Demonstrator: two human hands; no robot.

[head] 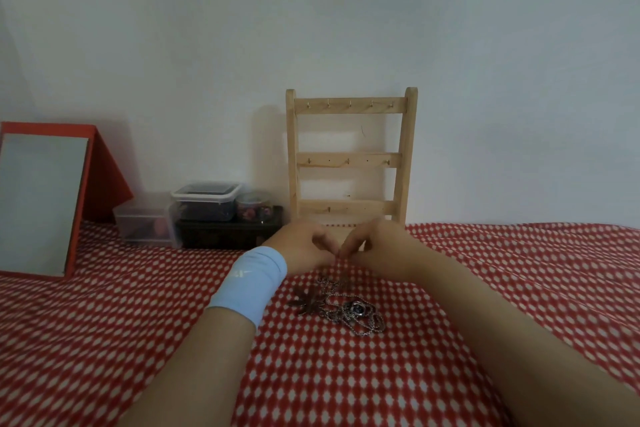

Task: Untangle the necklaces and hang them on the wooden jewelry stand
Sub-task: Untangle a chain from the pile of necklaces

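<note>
Single view only, head-worn wide-angle camera, so no overlap with a second view to record. It looks forward and slightly down from above the near edge of the red dotted cloth (381, 374). Both forearms enter from the bottom edge, near the lens and large; the left hand (304, 246) and right hand (377, 246) meet close to frame centre. The wooden jewelry stand (349, 159) sits far, centred, against the white wall (311, 10), which fills the upper half. Edges bow with lens distortion.
</note>
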